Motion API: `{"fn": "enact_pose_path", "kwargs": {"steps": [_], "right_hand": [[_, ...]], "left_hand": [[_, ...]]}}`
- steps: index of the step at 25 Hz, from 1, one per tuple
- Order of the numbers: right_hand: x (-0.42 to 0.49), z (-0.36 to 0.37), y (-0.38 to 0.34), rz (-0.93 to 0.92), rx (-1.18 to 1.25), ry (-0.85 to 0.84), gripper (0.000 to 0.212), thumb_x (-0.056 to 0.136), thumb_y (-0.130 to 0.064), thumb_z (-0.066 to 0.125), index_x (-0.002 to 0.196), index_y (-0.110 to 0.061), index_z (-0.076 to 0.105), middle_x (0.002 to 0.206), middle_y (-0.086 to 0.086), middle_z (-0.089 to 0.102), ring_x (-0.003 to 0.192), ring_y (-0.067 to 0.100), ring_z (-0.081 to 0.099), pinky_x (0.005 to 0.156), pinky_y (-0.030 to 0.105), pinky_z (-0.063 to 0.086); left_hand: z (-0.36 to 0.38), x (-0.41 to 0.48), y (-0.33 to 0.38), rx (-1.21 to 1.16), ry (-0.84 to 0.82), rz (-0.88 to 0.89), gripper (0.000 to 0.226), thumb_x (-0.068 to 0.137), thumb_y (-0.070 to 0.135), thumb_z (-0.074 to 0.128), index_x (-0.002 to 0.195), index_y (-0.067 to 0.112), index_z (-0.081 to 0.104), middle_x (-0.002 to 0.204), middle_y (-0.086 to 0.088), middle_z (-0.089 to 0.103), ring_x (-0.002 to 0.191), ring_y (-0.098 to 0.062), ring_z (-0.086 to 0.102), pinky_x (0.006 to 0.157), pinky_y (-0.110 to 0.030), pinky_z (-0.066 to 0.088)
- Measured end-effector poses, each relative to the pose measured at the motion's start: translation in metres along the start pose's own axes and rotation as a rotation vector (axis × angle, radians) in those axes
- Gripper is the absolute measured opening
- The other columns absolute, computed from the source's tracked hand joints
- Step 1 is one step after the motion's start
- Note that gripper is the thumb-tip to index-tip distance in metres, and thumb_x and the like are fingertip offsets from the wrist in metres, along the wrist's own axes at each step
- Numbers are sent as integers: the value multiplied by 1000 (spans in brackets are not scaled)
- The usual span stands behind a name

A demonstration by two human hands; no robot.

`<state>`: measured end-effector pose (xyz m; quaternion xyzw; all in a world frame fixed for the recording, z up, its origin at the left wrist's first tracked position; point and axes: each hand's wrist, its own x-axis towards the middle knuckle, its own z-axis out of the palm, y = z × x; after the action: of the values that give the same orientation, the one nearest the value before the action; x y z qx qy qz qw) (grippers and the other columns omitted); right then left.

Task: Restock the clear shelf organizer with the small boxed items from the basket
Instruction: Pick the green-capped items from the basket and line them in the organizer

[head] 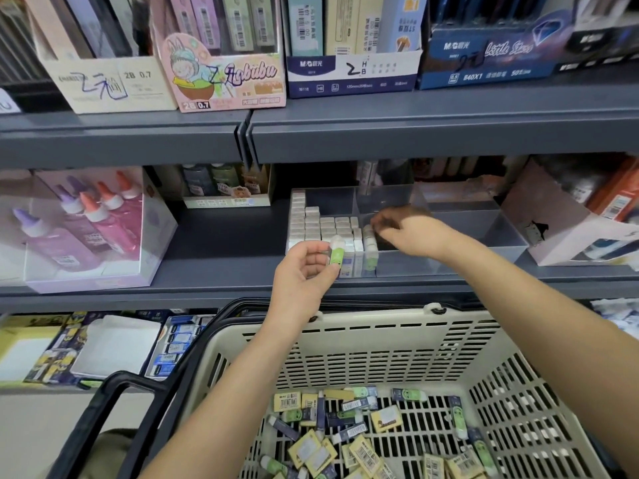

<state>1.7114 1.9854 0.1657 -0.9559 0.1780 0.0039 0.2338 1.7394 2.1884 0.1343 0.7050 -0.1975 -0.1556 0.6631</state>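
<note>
In the organizer (449, 266), white boxes (313, 226) (left compartment), mixed boxes (363, 456) in basket (380, 326)

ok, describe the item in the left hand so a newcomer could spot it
Find the clear organizer on the grey shelf above the beige basket. At its front-left corner the left hand pinches a small boxed item. Its green sleeve and white end set it apart from the all-white boxes behind.

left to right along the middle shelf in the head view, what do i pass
glue bottle box → left hand pinching a green box → right hand at the clear organizer → white carton
</note>
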Motion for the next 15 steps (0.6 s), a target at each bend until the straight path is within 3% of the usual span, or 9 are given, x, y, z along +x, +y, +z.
{"fn": "enact_pose_path", "kwargs": {"steps": [3,5,8,12,15], "right_hand": [[-21,-4,-15,-113,124,218,22,92,-30,49,101,-20,66,96,1,70,86,17,62,77,27,48],[-36,-3,-28,-219,282,164,19,89,-31,54,92,-21,70,81,-4,71,76,11,64,74,28,51],[-47,0,-34,-276,372,53,11,89,-20,57,90,-22,68,76,-8,68,69,4,65,75,25,54],[-39,-19,-16,-145,506,245,19,90,-16,55,81,-30,64,80,-4,70,73,9,68,81,38,55],[-25,-30,-3,-44,559,375,11,91,-12,54,88,-18,62,85,6,69,70,10,66,81,38,54]], "left_hand": [[0,1,-1,6,-14,18,29,81,1,67,93,26,59,91,2,62,82,-8,58,80,-23,53],[2,2,2,16,-58,33,29,81,1,67,92,27,60,89,5,62,80,-7,58,81,-26,53],[5,2,6,23,-99,48,26,82,5,68,91,28,61,88,7,64,80,-6,60,80,-28,54],[-13,8,5,219,168,204,23,83,17,66,92,37,58,100,5,62,90,-6,58,80,-22,48],[-27,19,-5,323,265,152,28,84,22,66,107,31,53,115,6,52,100,-5,49,82,-20,41]]}}
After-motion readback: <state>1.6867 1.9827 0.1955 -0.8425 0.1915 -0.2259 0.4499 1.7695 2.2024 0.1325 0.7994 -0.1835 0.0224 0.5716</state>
